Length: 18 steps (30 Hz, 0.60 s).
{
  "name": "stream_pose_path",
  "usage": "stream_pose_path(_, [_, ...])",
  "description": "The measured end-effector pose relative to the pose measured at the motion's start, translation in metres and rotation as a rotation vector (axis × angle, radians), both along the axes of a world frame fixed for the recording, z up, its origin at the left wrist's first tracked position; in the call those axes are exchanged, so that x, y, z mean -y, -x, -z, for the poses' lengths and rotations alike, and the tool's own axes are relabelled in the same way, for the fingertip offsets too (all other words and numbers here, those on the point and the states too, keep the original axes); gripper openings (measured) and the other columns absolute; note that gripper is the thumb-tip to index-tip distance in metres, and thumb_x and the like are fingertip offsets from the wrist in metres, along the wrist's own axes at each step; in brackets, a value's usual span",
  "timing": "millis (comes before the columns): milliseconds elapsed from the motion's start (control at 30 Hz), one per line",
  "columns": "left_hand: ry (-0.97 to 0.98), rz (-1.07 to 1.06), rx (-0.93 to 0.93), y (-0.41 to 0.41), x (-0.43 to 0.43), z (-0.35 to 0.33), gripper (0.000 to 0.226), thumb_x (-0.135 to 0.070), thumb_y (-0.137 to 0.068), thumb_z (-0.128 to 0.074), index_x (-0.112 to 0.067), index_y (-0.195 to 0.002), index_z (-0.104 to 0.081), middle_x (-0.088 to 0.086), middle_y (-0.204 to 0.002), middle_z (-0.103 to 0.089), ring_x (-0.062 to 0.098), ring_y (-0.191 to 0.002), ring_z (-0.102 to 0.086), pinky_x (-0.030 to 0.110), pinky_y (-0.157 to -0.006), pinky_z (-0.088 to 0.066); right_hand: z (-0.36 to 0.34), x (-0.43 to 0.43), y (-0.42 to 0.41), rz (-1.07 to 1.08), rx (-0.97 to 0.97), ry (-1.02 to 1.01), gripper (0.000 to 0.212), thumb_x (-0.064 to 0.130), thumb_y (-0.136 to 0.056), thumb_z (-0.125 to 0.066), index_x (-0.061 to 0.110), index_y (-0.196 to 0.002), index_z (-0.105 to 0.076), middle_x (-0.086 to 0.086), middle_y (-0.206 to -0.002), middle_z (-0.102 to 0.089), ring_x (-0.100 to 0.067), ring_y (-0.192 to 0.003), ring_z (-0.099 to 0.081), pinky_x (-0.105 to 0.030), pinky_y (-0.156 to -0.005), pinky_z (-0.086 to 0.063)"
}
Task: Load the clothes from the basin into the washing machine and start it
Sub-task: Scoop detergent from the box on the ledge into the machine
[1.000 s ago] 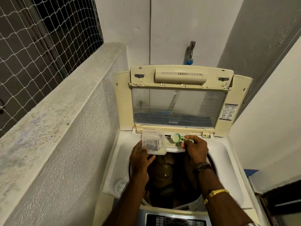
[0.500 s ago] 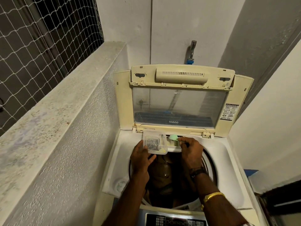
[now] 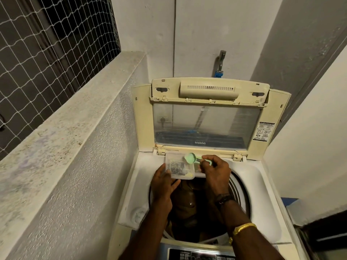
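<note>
In the lower middle of the frame the washing machine [image 3: 262, 184] stands with its lid [image 3: 206, 124] raised, and the brown clothes [image 3: 187, 199] lie already inside the drum, under both forearms. So the loading part seems finished, and the step in hand is, I judge, the dosing of detergent. The left hand [image 3: 163, 184] holds a clear plastic container [image 3: 178, 167] from below and from the near side, with its fingers curled round the near edge. The right hand [image 3: 216, 173] pinches the handle of a small green scoop [image 3: 190, 158] between thumb and fingers. The bowl of the scoop is just above the far right corner of the container. I cannot tell if there is powder in it. Just right of the container, at the back rim of the drum, a pale tray [image 3: 199, 170] shows, which is probably the detergent drawer. To do this step well, the container should stay level and close to that tray, so that the scoop travels only a short way. The scoop should be tipped slowly and low, because powder falling from high can scatter on the white top or on the clothes. After that, the lid must come down before the control panel [image 3: 197, 255], at the bottom edge of the frame, is pressed.
</note>
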<state>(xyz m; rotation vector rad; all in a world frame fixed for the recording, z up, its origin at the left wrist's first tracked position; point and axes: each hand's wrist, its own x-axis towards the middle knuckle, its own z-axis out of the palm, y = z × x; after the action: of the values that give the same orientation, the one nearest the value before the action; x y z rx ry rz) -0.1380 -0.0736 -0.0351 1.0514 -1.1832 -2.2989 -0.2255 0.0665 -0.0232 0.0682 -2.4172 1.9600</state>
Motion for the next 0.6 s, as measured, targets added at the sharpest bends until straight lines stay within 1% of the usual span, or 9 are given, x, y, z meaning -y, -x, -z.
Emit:
stream_pose_path(67, [-0.003, -0.007, 0.001, 0.000, 0.000, -0.001, 0.037, -0.010, -0.100, -0.055, -0.014, -0.136, -0.057, 0.013, -0.126, -0.065, 0.034, -0.109, -0.066, 0.037, -0.075, -0.062, -0.002, 0.008, -0.002, -0.022, 0.028, 0.003, 0.009, 0.011, -0.085, -0.075, 0.020, -0.086, -0.077, 0.000, -0.082, -0.077, -0.021, -0.073, -0.074, -0.049, -0.072, -0.064])
stream_pose_path(133, [-0.007, -0.016, -0.004, -0.001, -0.001, -0.004, 0.037, -0.009, -0.099, -0.056, -0.014, -0.136, -0.057, 0.013, -0.126, -0.065, 0.033, -0.107, -0.068, 0.038, -0.076, -0.062, -0.003, 0.014, -0.006, -0.038, 0.049, -0.035, 0.007, 0.015, -0.082, -0.078, 0.020, -0.080, -0.076, 0.001, -0.076, -0.075, -0.019, -0.068, -0.072, -0.048, -0.071, -0.063])
stream_pose_path(267, [0.007, -0.023, -0.034, -0.004, 0.000, -0.008, 0.037, -0.012, -0.098, -0.059, -0.014, -0.136, -0.058, 0.014, -0.126, -0.065, 0.033, -0.106, -0.068, 0.037, -0.077, -0.062, -0.002, 0.022, -0.016, -0.046, 0.052, -0.139, 0.009, 0.021, -0.079, -0.080, 0.021, -0.072, -0.074, 0.005, -0.068, -0.073, -0.013, -0.067, -0.069, -0.041, -0.075, -0.061])
stream_pose_path(367, [0.023, -0.032, -0.028, -0.006, 0.003, -0.011, 0.037, -0.015, -0.098, -0.060, -0.015, -0.135, -0.058, 0.012, -0.128, -0.063, 0.032, -0.106, -0.068, 0.036, -0.076, -0.062, -0.006, 0.026, -0.022, -0.072, 0.028, -0.171, 0.011, 0.024, -0.080, -0.080, 0.022, -0.070, -0.075, 0.008, -0.068, -0.073, -0.006, -0.069, -0.069, -0.034, -0.076, -0.060])
stream_pose_path(433, [0.021, -0.044, -0.037, -0.008, 0.004, -0.012, 0.037, -0.015, -0.098, -0.060, -0.016, -0.135, -0.058, 0.013, -0.125, -0.065, 0.030, -0.103, -0.070, 0.033, -0.074, -0.062, -0.009, 0.027, -0.024, -0.051, 0.000, -0.164, 0.014, 0.026, -0.083, -0.079, 0.023, -0.069, -0.076, 0.010, -0.069, -0.073, -0.001, -0.070, -0.067, -0.029, -0.074, -0.058])
stream_pose_path(467, [0.020, -0.051, -0.047, -0.010, 0.004, -0.014, 0.036, -0.014, -0.098, -0.059, -0.015, -0.135, -0.058, 0.014, -0.123, -0.066, 0.030, -0.102, -0.071, 0.032, -0.074, -0.062, -0.010, 0.027, -0.026, -0.024, -0.017, -0.141, 0.014, 0.026, -0.085, -0.077, 0.023, -0.071, -0.076, 0.009, -0.070, -0.073, 0.001, -0.071, -0.066, -0.028, -0.074, -0.056])
stream_pose_path(533, [0.036, -0.064, -0.059, -0.014, 0.004, -0.015, 0.036, -0.014, -0.099, -0.058, -0.015, -0.135, -0.058, 0.014, -0.121, -0.068, 0.029, -0.102, -0.071, 0.031, -0.074, -0.062, -0.011, 0.026, -0.028, 0.020, -0.014, -0.030, 0.009, 0.024, -0.091, -0.072, 0.022, -0.084, -0.077, 0.006, -0.084, -0.075, -0.002, -0.081, -0.068, -0.032, -0.079, -0.058])
stream_pose_path(600, [0.061, -0.074, -0.049, -0.016, 0.005, -0.016, 0.036, -0.015, -0.099, -0.058, -0.015, -0.135, -0.058, 0.013, -0.121, -0.067, 0.029, -0.102, -0.070, 0.030, -0.073, -0.062, -0.010, 0.025, -0.029, 0.016, 0.057, 0.066, 0.008, 0.020, -0.095, -0.068, 0.023, -0.096, -0.076, 0.001, -0.099, -0.076, -0.012, -0.093, -0.070, -0.039, -0.085, -0.060])
